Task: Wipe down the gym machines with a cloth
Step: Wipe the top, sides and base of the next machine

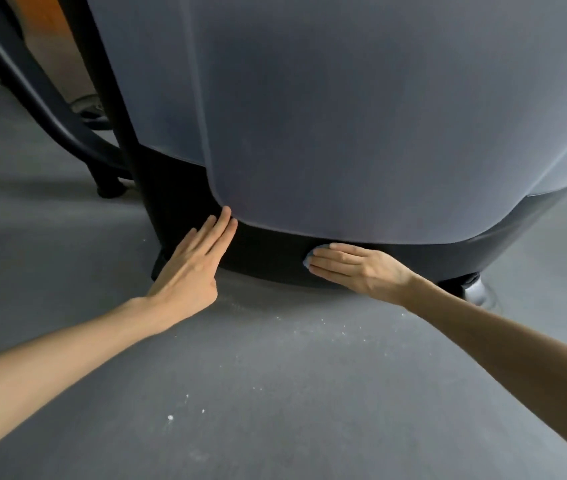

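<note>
Peeking pale-blue cloth (312,255), grey machine (379,116), black base (268,252)

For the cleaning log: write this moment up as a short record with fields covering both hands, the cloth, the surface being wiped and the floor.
machine: grey cover above a black base
left hand: flat, fingers straight, fingertips at the seam between cover and base
right hand: flat, pressing the cloth onto the black base
blue cloth: mostly hidden under the right hand, an edge showing at the fingertips
floor: grey, with white specks in front of the machine
</note>
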Tool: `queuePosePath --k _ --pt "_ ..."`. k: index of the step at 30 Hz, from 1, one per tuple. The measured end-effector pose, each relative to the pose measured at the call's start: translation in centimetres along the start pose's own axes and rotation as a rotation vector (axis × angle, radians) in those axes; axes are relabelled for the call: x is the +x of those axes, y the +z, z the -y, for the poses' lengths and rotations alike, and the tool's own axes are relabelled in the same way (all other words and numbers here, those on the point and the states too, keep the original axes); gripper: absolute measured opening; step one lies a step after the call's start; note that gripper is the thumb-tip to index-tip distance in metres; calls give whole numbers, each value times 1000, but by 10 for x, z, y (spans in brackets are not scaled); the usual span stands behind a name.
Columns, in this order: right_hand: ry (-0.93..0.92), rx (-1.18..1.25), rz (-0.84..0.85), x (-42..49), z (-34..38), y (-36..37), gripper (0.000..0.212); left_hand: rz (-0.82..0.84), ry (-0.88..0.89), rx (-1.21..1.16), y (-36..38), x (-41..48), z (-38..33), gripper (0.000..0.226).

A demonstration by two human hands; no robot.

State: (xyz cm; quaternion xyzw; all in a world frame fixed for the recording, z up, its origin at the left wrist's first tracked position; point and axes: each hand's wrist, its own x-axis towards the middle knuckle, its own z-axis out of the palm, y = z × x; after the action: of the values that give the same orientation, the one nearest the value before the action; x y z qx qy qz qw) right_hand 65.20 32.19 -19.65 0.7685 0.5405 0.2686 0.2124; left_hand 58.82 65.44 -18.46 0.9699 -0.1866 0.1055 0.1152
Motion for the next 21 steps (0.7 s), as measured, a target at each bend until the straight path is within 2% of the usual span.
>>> queuePosePath --k 3,5,8,11,14,18,21 --pt "-15 -25 -111 53 8 -2 53 31 -36 71 -9 4 -12 100" --pt "-26 -44 -120 73 15 -1 58 74 -24 138 -16 4 -11 99" --pt "-10 -46 -138 51 12 1 47 130 7 246 -28 6 3 101" --pt "-20 -87 -56 -6 -5 5 50 50 64 308 -24 3 11 109" --pt "-46 -149 -22 -39 -14 4 53 -19 41 352 -1 2 3 114" --pt "-14 -114 -43 -1 -7 1 51 -80 -64 267 23 2 -34 114" --pt "77 -34 -54 18 8 -3 51 -100 -13 248 37 2 -62 112"
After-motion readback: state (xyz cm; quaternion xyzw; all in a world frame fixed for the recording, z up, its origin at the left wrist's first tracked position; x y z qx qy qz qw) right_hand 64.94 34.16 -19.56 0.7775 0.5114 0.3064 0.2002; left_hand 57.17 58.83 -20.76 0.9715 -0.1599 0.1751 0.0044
